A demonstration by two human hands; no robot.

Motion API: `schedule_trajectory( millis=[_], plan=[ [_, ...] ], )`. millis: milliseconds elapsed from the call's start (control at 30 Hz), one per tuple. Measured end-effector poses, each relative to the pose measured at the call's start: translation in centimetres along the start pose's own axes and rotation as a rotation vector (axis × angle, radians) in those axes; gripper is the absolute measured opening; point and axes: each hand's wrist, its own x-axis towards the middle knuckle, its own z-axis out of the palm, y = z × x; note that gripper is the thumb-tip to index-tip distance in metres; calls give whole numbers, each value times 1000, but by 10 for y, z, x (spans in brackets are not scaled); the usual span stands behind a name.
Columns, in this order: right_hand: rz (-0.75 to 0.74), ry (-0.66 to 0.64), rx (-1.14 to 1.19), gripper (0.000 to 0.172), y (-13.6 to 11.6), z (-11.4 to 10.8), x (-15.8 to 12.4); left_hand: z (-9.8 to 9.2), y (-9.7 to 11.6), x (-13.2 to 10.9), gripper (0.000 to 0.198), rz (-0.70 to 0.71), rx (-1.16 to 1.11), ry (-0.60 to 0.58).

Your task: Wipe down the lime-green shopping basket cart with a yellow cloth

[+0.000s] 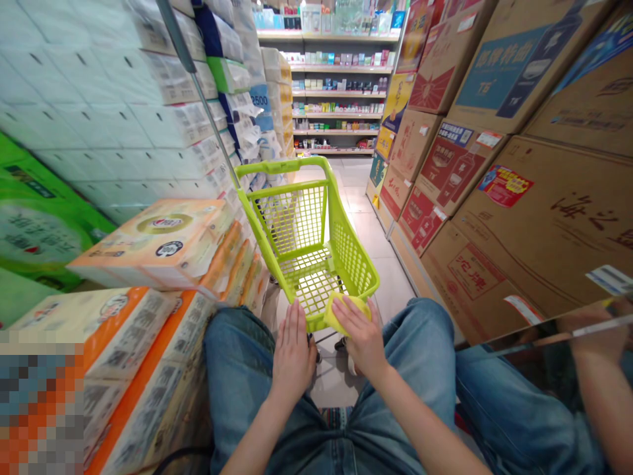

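Seen from my remote station: my left hand [293, 349] lies flat and open on the near rim of a lime-green shopping cart [297, 221], and my right hand [359, 323] is laid over its yellow handle pad [364, 307], grip unclear. The cart stands on a tile floor [380, 244] between my denim-clad knees [415, 343], tissue packs [153, 244] left, cardboard cartons [469, 198] right.
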Motion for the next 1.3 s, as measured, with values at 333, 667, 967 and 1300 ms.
schedule_trajectory(
  millis=[333, 667, 967, 1300],
  plan=[
    [240, 130, -52, 80, 23, 6, 3, -1, 1, 1, 80, 0, 7, 15],
    [-52, 15, 54, 68, -27, 15, 3, -2, -2, 0, 78, 28, 3, -2],
    [162, 156, -40, 70, 78, -10, -6, -3, 1, 2, 84, 2, 8, -4],
    [-2, 100, 94, 59, -55, 33, 9, 1, -3, -2, 82, 42, 14, 2]
  ],
)
